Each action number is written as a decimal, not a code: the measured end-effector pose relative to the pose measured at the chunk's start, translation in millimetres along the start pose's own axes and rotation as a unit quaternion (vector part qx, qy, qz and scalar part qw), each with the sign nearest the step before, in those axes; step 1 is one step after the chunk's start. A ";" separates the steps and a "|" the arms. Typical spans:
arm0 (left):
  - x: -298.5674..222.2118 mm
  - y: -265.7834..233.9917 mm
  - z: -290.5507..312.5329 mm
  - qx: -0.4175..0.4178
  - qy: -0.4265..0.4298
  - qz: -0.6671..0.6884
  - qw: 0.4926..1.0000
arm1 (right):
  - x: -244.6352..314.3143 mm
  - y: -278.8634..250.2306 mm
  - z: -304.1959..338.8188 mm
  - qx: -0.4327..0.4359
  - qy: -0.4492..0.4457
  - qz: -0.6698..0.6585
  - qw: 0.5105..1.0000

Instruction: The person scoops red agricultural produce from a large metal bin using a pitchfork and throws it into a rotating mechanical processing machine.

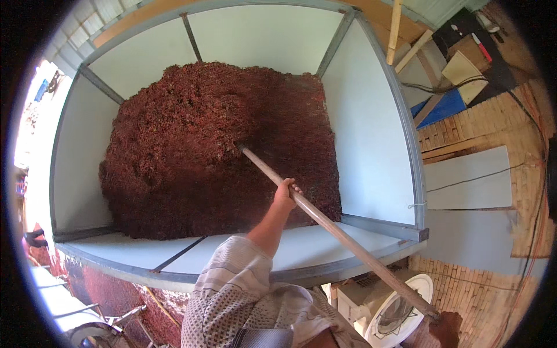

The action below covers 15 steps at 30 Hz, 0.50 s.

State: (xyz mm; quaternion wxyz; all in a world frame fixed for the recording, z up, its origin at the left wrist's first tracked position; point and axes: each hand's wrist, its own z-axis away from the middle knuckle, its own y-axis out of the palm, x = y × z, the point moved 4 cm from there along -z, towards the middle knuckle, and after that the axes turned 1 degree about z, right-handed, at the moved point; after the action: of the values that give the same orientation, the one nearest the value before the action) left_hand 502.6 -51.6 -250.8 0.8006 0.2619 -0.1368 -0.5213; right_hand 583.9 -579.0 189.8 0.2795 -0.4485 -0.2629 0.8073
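Note:
A long wooden handle (336,232) runs slantwise from the lower right up into a big heap of loose reddish-brown material (191,145). The tool's head is buried in the heap, so its kind is hidden. My left hand (286,193) is wrapped round the shaft partway along, above the heap's near right part. Down at the handle's end, in the lower right, my right hand (445,329) closes on it, dark and partly cut off. The heap lies inside a large bin with pale panels (371,139) and a grey metal frame, rougher on its left side and smoother on its right.
The bin's near rim (325,272) crosses in front of my body. A round white-rimmed fan-like machine (400,310) stands below the handle at right. Bamboo matting (464,290) and cables lie along the right. Reddish material (110,296) and metal frames show at lower left.

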 end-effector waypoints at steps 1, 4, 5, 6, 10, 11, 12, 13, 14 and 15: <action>0.1 -1.0 -1.0 -0.026 -0.011 -0.018 0.999 | 4.6 -7.3 -3.0 0.022 -0.011 0.013 1.000; 2.3 -4.3 -4.3 -0.071 -0.024 -0.066 0.995 | 0.3 2.0 2.1 0.017 0.020 0.028 0.999; 3.0 -2.2 -8.2 -0.079 -0.025 -0.080 0.993 | -8.7 18.6 6.1 0.000 0.041 0.030 0.999; -0.1 -1.1 -4.3 -0.097 -0.042 -0.057 0.993 | -2.3 36.2 30.7 -0.243 -0.191 0.088 0.947; -34.6 -10.3 -13.2 -0.062 -0.032 -0.076 0.995 | 17.9 10.4 28.8 -0.031 -0.025 0.023 0.999; -35.8 -10.9 -16.1 -0.075 -0.024 -0.097 0.992 | 22.3 0.9 25.9 -0.038 0.013 0.026 0.999; -41.4 -14.4 -15.2 -0.092 -0.011 -0.118 0.989 | 27.4 -5.6 23.2 -0.044 0.047 0.027 0.998; -39.8 -13.7 -15.9 -0.096 -0.017 -0.096 0.991 | 30.2 -8.7 21.2 -0.050 0.081 0.027 0.995; -33.4 -12.2 -16.5 -0.101 -0.022 -0.073 0.992 | 16.1 5.7 14.7 -0.109 0.066 0.025 0.992; -29.1 -3.1 -9.7 -0.096 0.001 -0.110 0.989 | 4.7 22.2 7.7 -0.169 0.050 0.021 0.984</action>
State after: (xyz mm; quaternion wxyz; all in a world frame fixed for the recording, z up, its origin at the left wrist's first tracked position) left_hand 492.8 -23.5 -259.0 0.7600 0.1982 -0.0556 -0.6165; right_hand 570.3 -592.7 175.7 0.1952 -0.5348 -0.3716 0.7333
